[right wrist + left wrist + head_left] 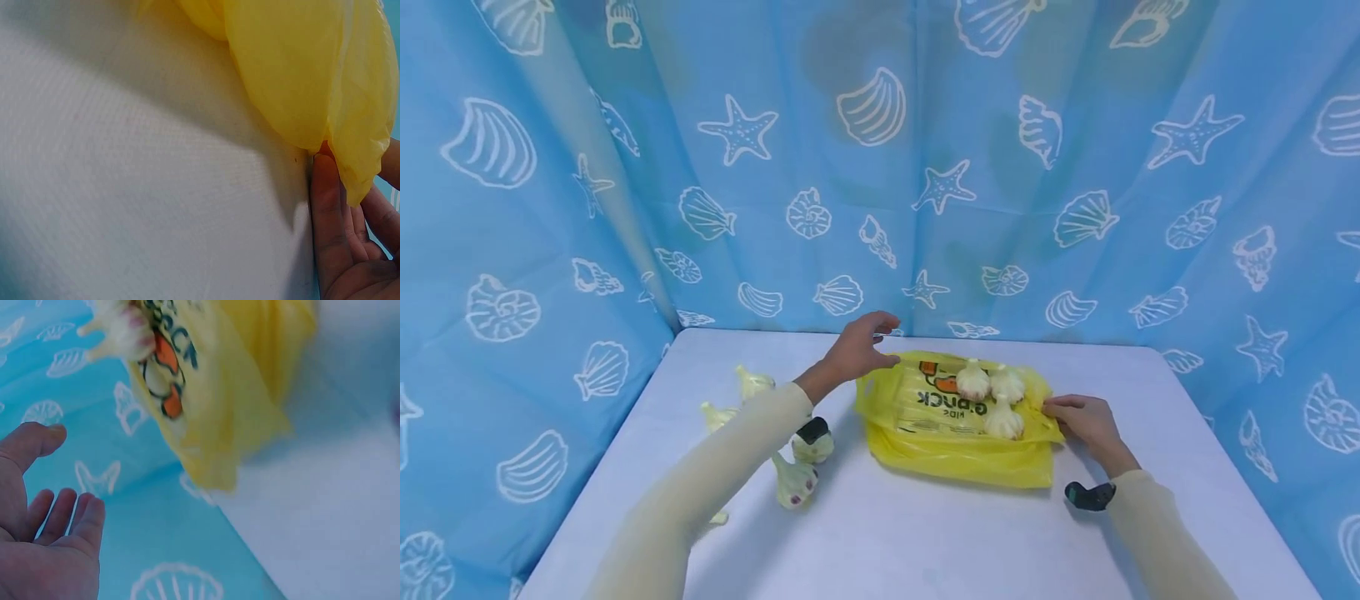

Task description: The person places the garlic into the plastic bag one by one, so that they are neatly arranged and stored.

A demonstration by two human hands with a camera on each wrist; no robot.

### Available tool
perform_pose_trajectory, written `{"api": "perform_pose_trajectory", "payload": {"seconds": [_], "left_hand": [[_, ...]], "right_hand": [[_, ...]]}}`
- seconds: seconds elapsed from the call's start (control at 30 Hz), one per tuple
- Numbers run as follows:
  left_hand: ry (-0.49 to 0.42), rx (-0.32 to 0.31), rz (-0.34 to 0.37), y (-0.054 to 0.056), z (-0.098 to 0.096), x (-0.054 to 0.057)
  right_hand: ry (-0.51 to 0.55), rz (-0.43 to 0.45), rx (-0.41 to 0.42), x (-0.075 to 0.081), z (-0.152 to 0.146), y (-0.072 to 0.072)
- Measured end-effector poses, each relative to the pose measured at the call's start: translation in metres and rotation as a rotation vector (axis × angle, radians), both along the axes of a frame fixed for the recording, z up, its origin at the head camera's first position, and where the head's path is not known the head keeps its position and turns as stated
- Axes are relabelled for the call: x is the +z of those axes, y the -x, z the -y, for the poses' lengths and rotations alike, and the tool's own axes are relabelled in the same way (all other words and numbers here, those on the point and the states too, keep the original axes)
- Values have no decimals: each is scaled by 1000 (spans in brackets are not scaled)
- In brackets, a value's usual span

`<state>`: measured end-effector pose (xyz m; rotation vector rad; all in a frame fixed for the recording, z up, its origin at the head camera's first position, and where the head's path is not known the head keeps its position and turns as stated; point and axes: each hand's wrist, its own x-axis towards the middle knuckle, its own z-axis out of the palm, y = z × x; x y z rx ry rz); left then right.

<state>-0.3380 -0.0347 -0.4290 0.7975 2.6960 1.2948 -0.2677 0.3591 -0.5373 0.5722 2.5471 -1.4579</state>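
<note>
While the right hand (1087, 427) pinches the yellow bag (958, 467) on the tabletop (955, 542) and the left hand (854, 350) gapes empty, a one-sided tug could roll off the three garlic bulbs (973, 381) atop it, though the grip's firmness is unclear.

Curtained booth: seashell-print curtains (865, 183) around white table (925, 542)

Head: from above, facing forward and down; farthest off, spanning counter (940, 537) and curtain (760, 250).
Left wrist: close, canted, past left fingers (91, 526) toward yellow bag (219, 394).
Right wrist: close over counter, right fingers (327, 215) at lower right.
Yellow bag: shared by all views.
</note>
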Motion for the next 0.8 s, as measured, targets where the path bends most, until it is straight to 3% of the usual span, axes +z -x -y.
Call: {"api": "perform_pose_trajectory", "payload": {"seconds": [0.37, 0.67, 0.8], "left_hand": [[86, 147, -26, -14, 83, 13], [167, 287, 13, -28, 146, 14], [221, 363, 39, -30, 168, 7]], "right_hand": [[-6, -8, 8, 2, -3, -3], [-7, -12, 18, 1, -1, 0], [-1, -7, 14, 0, 0, 0]]}}
